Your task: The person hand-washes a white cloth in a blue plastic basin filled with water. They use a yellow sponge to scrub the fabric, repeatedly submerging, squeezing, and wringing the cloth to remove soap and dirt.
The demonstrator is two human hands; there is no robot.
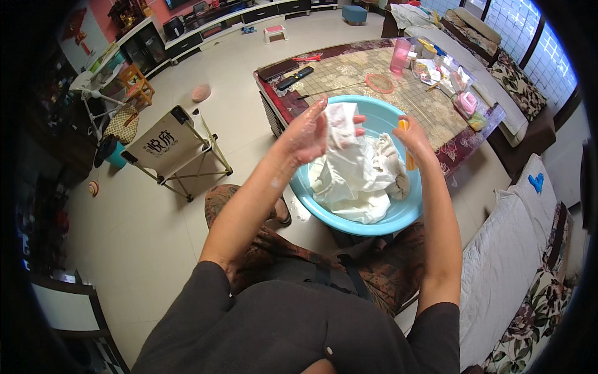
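My left hand (306,133) holds up a wet white cloth (348,154) above a light-blue plastic basin (355,229). The cloth drapes over its fingers, thumb raised, and hangs down into the basin. My right hand (416,138), at the basin's right side, grips a long orange-and-white object (410,161); its kind is hard to tell because the fingers cover its middle. A bunched greyish-white cloth (396,170) lies in the basin beside the white one. Suds cling to my left hand and wrist.
Behind the basin is a cloth-covered table (336,70) with a remote control (295,78), a pink tumbler (400,56) and a red-rimmed fly swatter (380,83). A folding chair (163,145) stands left. The covered sofa (490,266) is at right.
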